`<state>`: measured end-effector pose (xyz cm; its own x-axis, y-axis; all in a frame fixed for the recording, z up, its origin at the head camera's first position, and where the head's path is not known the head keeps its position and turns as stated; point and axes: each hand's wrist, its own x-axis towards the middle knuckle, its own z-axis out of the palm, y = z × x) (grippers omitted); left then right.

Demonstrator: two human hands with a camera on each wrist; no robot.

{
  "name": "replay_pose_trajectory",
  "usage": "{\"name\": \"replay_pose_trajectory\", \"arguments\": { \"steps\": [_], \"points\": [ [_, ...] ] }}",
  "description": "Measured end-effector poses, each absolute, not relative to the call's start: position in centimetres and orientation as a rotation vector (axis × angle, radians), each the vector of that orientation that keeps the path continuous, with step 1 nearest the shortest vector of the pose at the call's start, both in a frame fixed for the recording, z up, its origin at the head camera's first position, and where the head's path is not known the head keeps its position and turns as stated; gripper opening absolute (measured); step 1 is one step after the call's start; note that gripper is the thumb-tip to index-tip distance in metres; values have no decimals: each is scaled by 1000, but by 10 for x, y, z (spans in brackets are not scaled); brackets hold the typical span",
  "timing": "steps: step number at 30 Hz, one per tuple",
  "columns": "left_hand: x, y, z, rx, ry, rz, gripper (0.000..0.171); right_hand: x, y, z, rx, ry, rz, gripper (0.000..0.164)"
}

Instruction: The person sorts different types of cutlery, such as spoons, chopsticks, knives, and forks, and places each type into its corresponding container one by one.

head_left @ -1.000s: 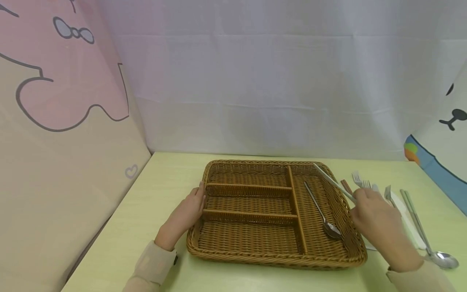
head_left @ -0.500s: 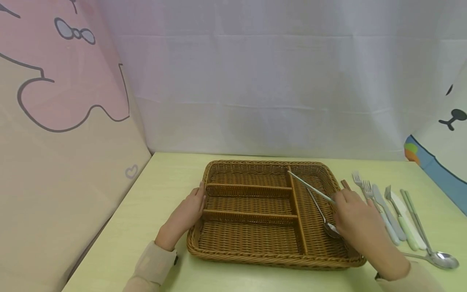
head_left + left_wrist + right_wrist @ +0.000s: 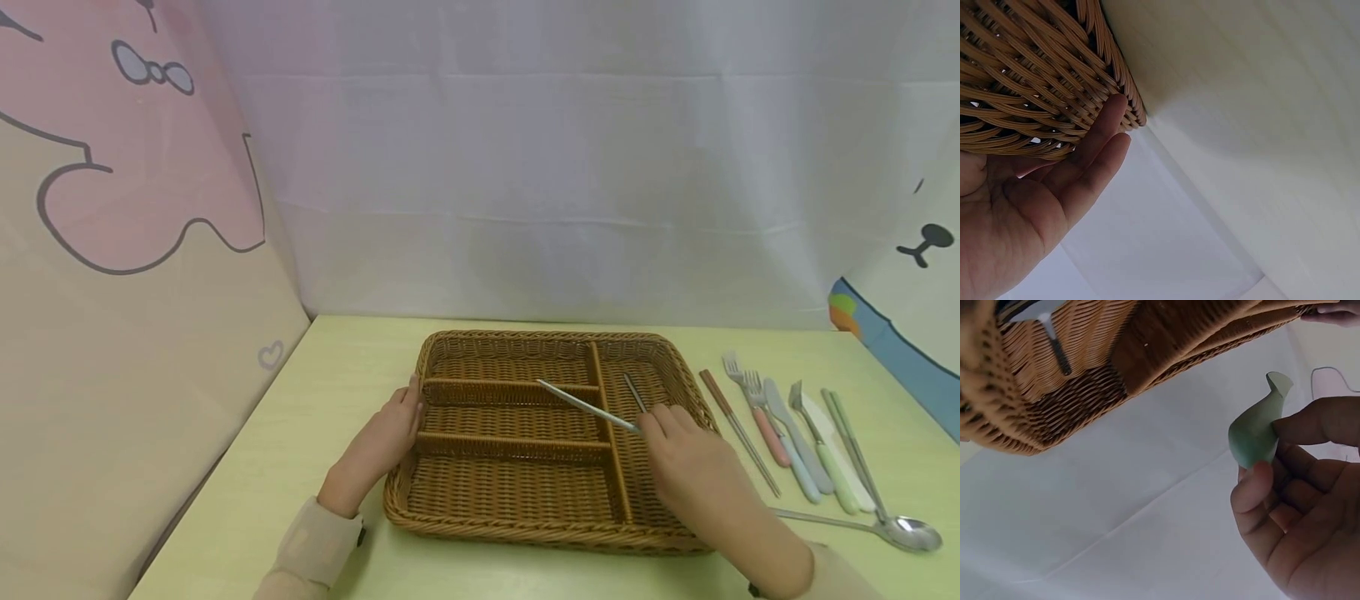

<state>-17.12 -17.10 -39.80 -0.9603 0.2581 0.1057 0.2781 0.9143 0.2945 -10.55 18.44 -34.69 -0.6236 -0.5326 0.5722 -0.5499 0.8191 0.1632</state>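
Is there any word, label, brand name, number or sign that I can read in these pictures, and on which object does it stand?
None: no readable text in any view.
The wicker tray has no label.
The cutlery on the table and the piece in the right hand show no legible stamp; anything engraved would be too small to tell.
The side panels carry only cartoon outlines, a bow and a small heart, no letters.
The left hand covers no print.

The basket [image 3: 525, 492] is showing rough brown woven wicker. The knife [image 3: 587, 407] is gleaming with a smooth metal blade (its handle looking matt green plastic), the tabletop [image 3: 337, 375] lying smooth, matt, pale.
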Motion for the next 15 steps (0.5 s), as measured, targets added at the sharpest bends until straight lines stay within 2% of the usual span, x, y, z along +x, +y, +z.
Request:
{"name": "replay_pose_trajectory", "arguments": {
  "steps": [5,11,15],
  "points": [
    [-172,-171,-398,-412,-3024,-487,51,-100,172,-347,841,-2408,-3,30],
    [-172,-171,-398,-413,-3024,-491,51,-97,160,-351,919,-2405,-41,24],
    [-173,-171,-398,-409,-3025,-495,51,-92,151,-353,954,-2461,-117,31]
  ]
}}
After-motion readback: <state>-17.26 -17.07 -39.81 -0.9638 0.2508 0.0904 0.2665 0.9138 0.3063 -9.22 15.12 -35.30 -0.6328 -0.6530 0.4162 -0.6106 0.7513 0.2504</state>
